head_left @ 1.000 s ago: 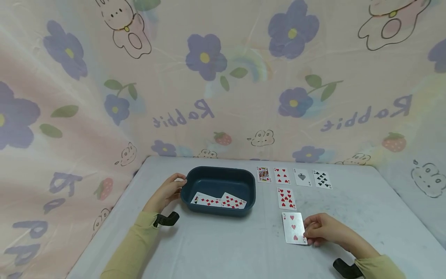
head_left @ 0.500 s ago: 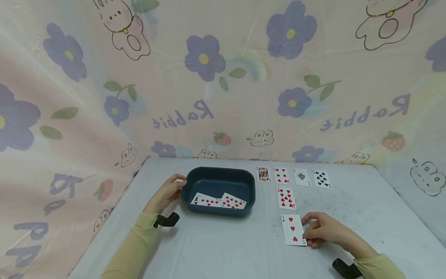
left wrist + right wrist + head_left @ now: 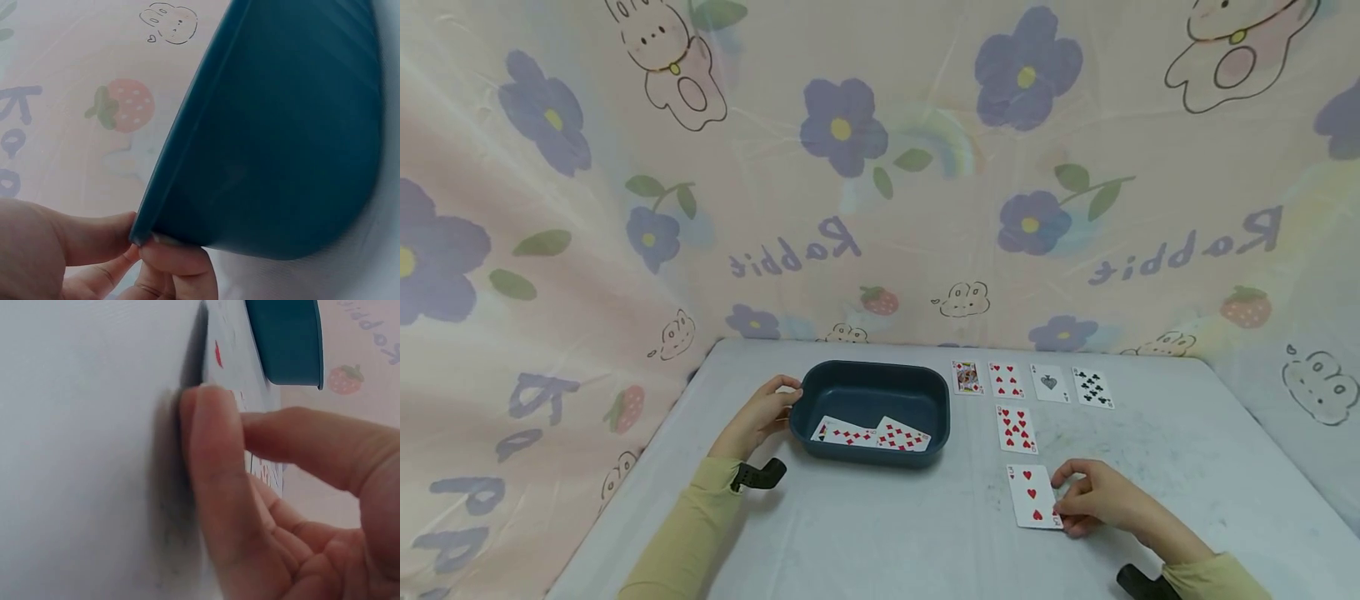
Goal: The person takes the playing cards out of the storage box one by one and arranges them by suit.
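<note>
My left hand (image 3: 760, 417) pinches the left rim of a dark blue rectangular tub (image 3: 868, 456), thumb (image 3: 103, 237) on one side of the lip and fingers curled on the other. Inside the tub, two diamond playing cards (image 3: 902, 435) overlap near its front wall. At the lower right, my right hand (image 3: 1101, 504) pinches the right edge of a face-up three of hearts (image 3: 1032, 493) by its lower corner. A shadow runs along that card's edge in the right wrist view, where the fingers hide part of it.
Along the back lie a face card (image 3: 967, 377), a hearts card (image 3: 1006, 380), an ace of spades (image 3: 1049, 382) and a clubs card (image 3: 1093, 387). Another hearts card (image 3: 1017, 428) lies between that row and the three of hearts. A printed curtain (image 3: 917, 208) hangs behind the table.
The three of hearts has shifted slightly toward me and lost its bright sheen, lying flatter. My right hand stays on its edge; the left hand and tub have kept their place.
</note>
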Tool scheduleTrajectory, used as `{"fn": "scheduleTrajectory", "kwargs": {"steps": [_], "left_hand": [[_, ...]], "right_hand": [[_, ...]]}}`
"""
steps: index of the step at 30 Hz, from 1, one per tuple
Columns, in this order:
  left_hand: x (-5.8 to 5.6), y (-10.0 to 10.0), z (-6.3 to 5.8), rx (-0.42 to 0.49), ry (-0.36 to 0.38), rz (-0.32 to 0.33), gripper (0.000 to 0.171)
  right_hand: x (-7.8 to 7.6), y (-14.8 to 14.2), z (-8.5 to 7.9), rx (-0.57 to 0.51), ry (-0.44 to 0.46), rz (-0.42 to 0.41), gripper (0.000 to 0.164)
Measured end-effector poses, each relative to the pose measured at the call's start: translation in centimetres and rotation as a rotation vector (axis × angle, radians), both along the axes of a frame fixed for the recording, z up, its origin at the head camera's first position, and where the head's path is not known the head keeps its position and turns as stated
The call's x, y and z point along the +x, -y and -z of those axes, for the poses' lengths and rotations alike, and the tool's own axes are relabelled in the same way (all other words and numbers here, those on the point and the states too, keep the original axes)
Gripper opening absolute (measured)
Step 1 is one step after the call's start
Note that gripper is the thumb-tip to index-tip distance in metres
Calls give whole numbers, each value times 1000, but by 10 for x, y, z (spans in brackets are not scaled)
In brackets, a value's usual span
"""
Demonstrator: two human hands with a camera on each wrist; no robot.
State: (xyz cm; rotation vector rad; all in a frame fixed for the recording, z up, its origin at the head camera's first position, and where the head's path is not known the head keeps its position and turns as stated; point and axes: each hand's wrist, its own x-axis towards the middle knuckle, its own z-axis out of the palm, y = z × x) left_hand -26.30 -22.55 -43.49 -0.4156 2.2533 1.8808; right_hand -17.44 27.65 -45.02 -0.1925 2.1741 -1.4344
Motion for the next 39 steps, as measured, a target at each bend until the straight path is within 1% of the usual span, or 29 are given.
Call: {"fn": "scheduleTrajectory", "kwargs": {"steps": [6,9,12,16,21,26,29,34,37,39], "left_hand": [[-1,0,-1,16,10,-3,20],[-1,0,-1,19,12,-2,20],[0,1,0,13,10,-3,19],[1,2,0,11,11,-6,20],[0,2,0,4,9,1,21],[2,1,0,1,-2,14,22],[2,1,1,8,-6,17,23],[1,1,1,4,-4,13,22],[1,1,-1,-1,-2,10,21],[1,1,-2,1,-2,7,21]], "right_hand": [[-1,0,2,9,-20,8,32],[-3,-1,1,28,-59,-8,28],[-11,0,-4,55,-111,-38,25],[-27,11,-17,48,-187,-103,24],[-48,35,-42,1,-269,-201,26],[-68,68,-63,-27,-300,-271,24],[-79,86,-73,-60,-297,-305,26],[-97,115,-87,-136,-254,-338,29],[-106,133,-95,-146,-238,-355,29],[-113,147,-98,-142,-228,-372,29]]}}
